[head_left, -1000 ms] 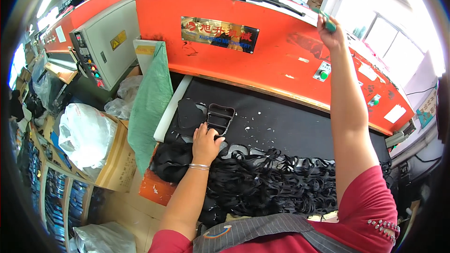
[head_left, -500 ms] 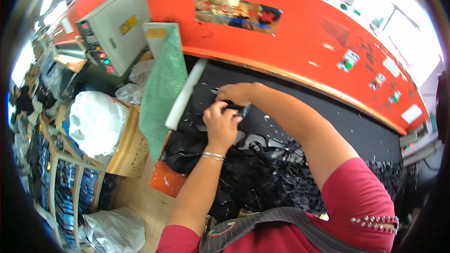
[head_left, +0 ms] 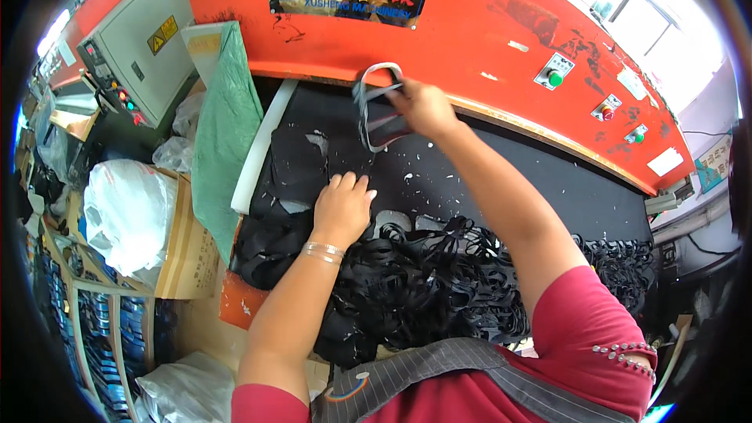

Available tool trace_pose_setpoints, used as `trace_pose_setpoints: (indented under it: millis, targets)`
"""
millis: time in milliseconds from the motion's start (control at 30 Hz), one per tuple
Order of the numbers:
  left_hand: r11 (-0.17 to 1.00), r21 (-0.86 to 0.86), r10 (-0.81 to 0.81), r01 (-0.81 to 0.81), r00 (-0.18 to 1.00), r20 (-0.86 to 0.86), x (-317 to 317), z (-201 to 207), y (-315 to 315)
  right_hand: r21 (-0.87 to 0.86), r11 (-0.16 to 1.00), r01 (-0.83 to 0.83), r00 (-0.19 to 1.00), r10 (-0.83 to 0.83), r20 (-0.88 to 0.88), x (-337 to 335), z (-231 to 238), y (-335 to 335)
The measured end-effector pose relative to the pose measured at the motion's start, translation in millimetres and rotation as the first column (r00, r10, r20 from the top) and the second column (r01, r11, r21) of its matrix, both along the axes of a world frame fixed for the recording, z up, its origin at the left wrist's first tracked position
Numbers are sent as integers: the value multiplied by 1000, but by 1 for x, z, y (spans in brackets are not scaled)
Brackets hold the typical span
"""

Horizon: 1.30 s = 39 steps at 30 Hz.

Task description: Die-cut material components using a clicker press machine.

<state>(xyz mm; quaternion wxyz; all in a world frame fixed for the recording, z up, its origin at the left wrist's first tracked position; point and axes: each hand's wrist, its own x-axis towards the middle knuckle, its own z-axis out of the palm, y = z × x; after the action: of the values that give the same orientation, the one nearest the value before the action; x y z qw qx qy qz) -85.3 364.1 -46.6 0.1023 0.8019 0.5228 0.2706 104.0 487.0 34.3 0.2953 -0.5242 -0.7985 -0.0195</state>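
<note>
My right hand [head_left: 427, 110] grips a narrow metal cutting die [head_left: 363, 113], an elongated outline with a crossbar. It holds the die raised at the far side of a black sheet [head_left: 446, 168], near the red machine's front. My left hand [head_left: 342, 207] is lower and to the left, palm down, its fingers resting on the black material; nothing shows in it. Beside its fingertips lies a dark cut section of sheet [head_left: 298, 157] with a grey patch. Tangled black offcut strips [head_left: 423, 282] are heaped between the sheet and my body.
The red machine beam [head_left: 462, 39] with buttons spans the far side. A white roll [head_left: 266, 145] and a green cloth [head_left: 222, 137] border the sheet's left. Further left stand a cardboard box [head_left: 192, 243] with a white bag, a grey control cabinet [head_left: 141, 39] and a shelf of blue items [head_left: 94, 337].
The hands were close together over the sheet. Now they are apart: the right has lifted the die away to the far side, while the left lies lower on the material. The view has shifted.
</note>
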Motion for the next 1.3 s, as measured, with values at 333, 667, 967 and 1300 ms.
trace_pose_setpoints:
  millis: [333, 667, 967, 1300]
  targets:
    - [996, 84, -9, 13, 999, -45, -5, -27, -2, -463, 860, 214, 959, -274, -65, 34, -75, -117]
    - [997, 78, -11, 12, 1000, -19, 4, -18, 7, -215, 973, 81, 997, -80, 15, 34, -101, -128]
    - [997, 77, -15, 12, 999, 28, 26, -5, 10, -165, 985, 51, 996, -38, 79, 60, -89, -130]
    - [979, 61, -202, 193, 918, 340, 159, 87, -53, 255, 787, 562, 617, -194, -763, 330, 29, -244]
